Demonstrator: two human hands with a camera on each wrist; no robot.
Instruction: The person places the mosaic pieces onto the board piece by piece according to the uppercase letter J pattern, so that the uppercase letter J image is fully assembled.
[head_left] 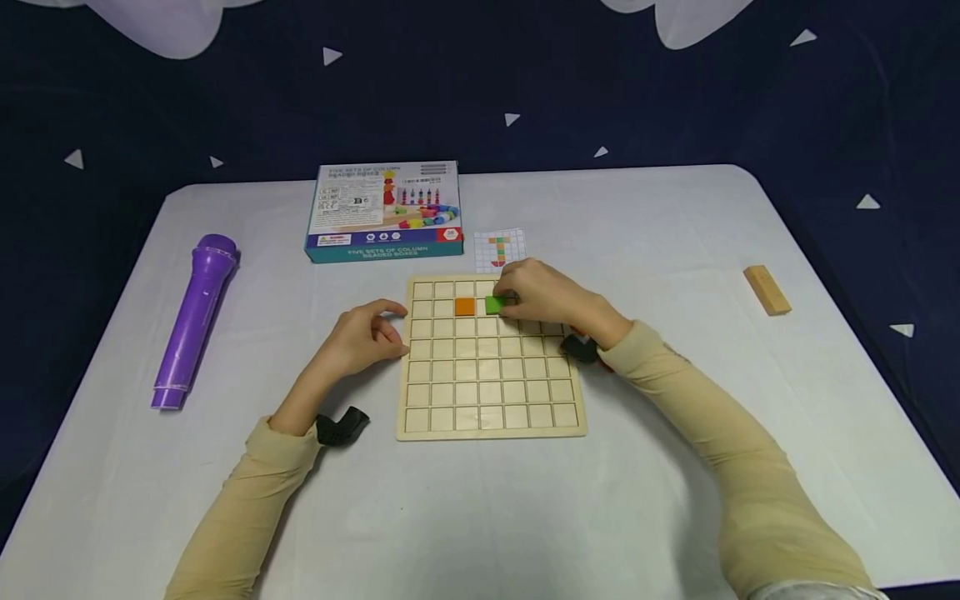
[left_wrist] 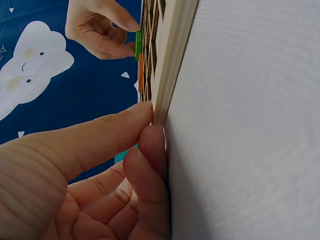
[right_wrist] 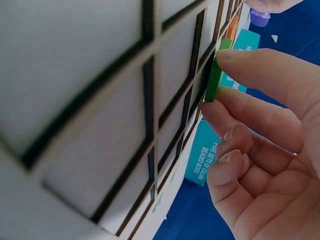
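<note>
A pale wooden grid board (head_left: 491,437) lies on the white table. An orange square tile (head_left: 464,307) sits in its second row from the far side. Just right of that, my right hand (head_left: 542,292) pinches a green square tile (head_left: 492,305) between thumb and fingers, close over the board. The right wrist view shows the green tile (right_wrist: 215,75) tilted up at the grid, its other fingers curled beneath. My left hand (head_left: 365,337) touches the board's left edge with its thumb and forefinger, the two tips set apart along the edge in the head view.
Behind the board lie a small patterned card (head_left: 487,246) and a bead-set box (head_left: 382,237). A purple tube (head_left: 191,325) is at the left, a small wooden block (head_left: 767,290) at the right. Dark fabric with white shapes (head_left: 525,75) hangs behind the table.
</note>
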